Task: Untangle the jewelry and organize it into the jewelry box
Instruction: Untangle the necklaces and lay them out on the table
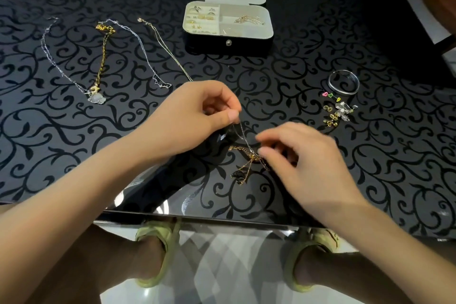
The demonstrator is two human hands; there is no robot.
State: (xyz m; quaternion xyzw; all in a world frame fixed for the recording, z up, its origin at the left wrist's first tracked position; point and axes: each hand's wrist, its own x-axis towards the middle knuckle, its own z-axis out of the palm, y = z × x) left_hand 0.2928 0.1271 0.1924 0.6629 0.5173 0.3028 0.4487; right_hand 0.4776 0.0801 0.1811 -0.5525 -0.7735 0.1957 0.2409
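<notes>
Tangle (pixel 249 155) near table edge (pixel 197 216) (perhaps knotted)

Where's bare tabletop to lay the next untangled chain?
Free: the strip between the jewelry box and the left hand; the patch between box and bangle; the near-left tabletop below the laid-out necklaces. Crowded: the earrings below the bangle, the tangled chains by the right hand.
</notes>
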